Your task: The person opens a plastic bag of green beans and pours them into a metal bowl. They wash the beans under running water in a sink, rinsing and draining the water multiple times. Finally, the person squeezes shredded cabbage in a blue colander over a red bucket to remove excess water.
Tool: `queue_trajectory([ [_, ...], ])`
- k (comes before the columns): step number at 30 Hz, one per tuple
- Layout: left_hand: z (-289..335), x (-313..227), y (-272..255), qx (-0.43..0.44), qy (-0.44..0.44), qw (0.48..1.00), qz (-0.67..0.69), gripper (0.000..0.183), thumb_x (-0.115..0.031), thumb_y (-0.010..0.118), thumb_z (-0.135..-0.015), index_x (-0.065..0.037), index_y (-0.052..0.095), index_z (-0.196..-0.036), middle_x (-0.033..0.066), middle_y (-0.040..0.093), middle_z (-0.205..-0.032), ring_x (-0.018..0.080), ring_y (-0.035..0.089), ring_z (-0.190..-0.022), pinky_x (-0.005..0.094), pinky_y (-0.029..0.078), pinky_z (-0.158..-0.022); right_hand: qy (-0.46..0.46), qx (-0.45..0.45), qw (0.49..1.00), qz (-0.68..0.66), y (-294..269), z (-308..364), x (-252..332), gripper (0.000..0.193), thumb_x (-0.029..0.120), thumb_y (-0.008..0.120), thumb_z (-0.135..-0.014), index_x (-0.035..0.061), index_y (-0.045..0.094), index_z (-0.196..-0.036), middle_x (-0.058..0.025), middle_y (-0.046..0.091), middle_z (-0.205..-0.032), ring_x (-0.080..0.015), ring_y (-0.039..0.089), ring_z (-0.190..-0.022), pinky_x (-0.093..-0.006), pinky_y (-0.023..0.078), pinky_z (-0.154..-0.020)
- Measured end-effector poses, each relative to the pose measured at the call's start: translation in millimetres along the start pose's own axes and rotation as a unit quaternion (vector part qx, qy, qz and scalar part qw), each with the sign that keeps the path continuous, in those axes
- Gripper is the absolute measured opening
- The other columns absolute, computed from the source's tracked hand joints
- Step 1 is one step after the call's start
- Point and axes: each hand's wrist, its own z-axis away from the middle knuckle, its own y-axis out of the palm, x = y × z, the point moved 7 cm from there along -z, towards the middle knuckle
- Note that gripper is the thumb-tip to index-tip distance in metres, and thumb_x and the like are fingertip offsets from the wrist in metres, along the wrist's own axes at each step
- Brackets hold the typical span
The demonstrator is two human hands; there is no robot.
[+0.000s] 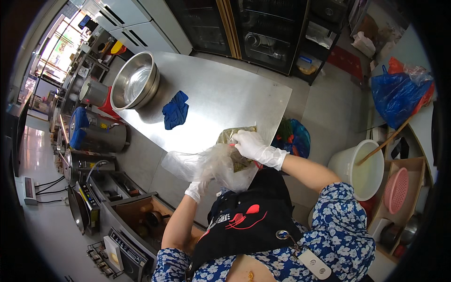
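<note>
At the table's near edge, my right hand [252, 146], in a white glove, is closed on the upper part of a clear plastic bag [206, 162]. Yellow-green bits show through the plastic beside and below my fingers; what they are I cannot make out. A small red spot shows at the fingertips. My left hand [197, 189], also gloved, grips the bag's loose side from below, its fingers mostly hidden by crumpled plastic. Farther up the steel table [221, 89] lies a crumpled blue cloth [175, 111]. Nested steel bowls [134, 82] stand at the table's far left.
To the right are a white bucket [361, 171] with a wooden stick in it, a pink colander [396, 189] and a blue plastic bag [397, 96]. Another blue bag [298, 138] sits on the floor by the table. Large steel pots [101, 131] and an open drawer [141, 214] are left.
</note>
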Motion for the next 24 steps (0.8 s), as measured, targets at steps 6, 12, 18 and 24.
queue_trajectory([
  [6, 5, 15, -6, 0.053, -0.050, 0.796, 0.601, 0.046, -0.022, 0.045, -0.095, -0.004, 0.038, -0.136, 0.0117, 0.045, -0.135, 0.0274, 0.040, -0.125, 0.0373, 0.028, -0.110, -0.013, 0.102, 0.990, 0.099, 7, -10, 9, 0.012, 0.017, 0.056, -0.080, 0.0073, 0.061, -0.085, -0.0133, 0.063, -0.086, -0.0337, 0.062, -0.079, -0.0441, 0.048, -0.070],
  [12, 2, -6, -18, 0.077, 0.051, 0.976, 0.199, 0.045, -0.025, 0.039, -0.097, -0.003, 0.036, -0.137, 0.0111, 0.043, -0.137, 0.0233, 0.043, -0.123, 0.0365, 0.036, -0.104, 0.030, 0.108, 0.988, -0.106, 2, -17, -15, 0.015, 0.015, 0.051, -0.079, 0.0049, 0.062, -0.078, -0.0176, 0.062, -0.074, -0.0346, 0.061, -0.076, -0.0435, 0.046, -0.069],
  [18, -6, 25, -27, 0.024, -0.038, 0.997, 0.061, 0.041, -0.026, 0.047, -0.094, -0.005, 0.048, -0.129, 0.0102, 0.054, -0.126, 0.0215, 0.049, -0.117, 0.0353, 0.040, -0.099, -0.052, 0.007, 0.997, -0.055, 0, -6, -20, 0.014, 0.017, 0.053, -0.080, 0.0052, 0.060, -0.075, -0.0173, 0.061, -0.068, -0.0385, 0.059, -0.068, -0.0473, 0.046, -0.065],
  [24, 6, 25, -13, -0.082, -0.005, 0.988, 0.132, 0.040, -0.022, 0.052, -0.091, -0.007, 0.050, -0.128, 0.0128, 0.055, -0.124, 0.0243, 0.050, -0.116, 0.0348, 0.043, -0.096, -0.044, -0.045, 0.997, -0.048, 9, 1, -33, 0.015, 0.018, 0.053, -0.082, 0.0051, 0.056, -0.074, -0.0173, 0.059, -0.064, -0.0373, 0.059, -0.065, -0.0475, 0.046, -0.062],
])
